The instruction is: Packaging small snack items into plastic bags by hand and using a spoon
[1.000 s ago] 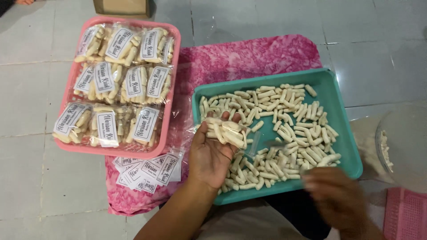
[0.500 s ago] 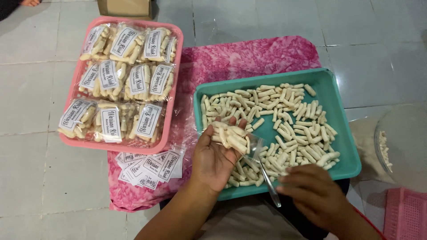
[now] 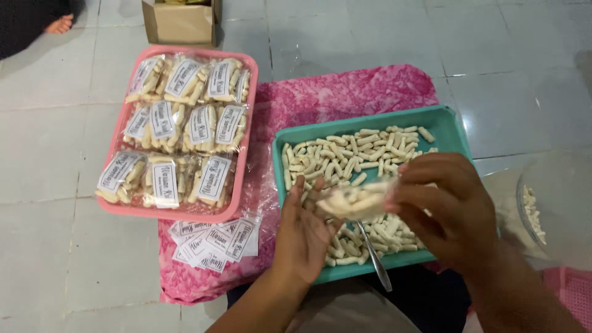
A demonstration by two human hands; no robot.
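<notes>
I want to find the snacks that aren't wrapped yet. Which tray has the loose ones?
The teal plastic tray on the right, under both hands: its pale stick snacks lie loose. The pink plastic tray on the left holds only sealed, labelled clear bags.

Pale grey floor tiles (image 3: pixel 49 154) with dark grout lines — glossy, catching soft light right of the cardboard box (image 3: pixel 180 21), which stands at the far edge.

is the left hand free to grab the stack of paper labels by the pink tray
Probably yes. The left hand is open and holds nothing; the clear bag of snacks sits in the right hand. The paper labels lie uncovered on the pink cloth, just beside that wrist.
</notes>
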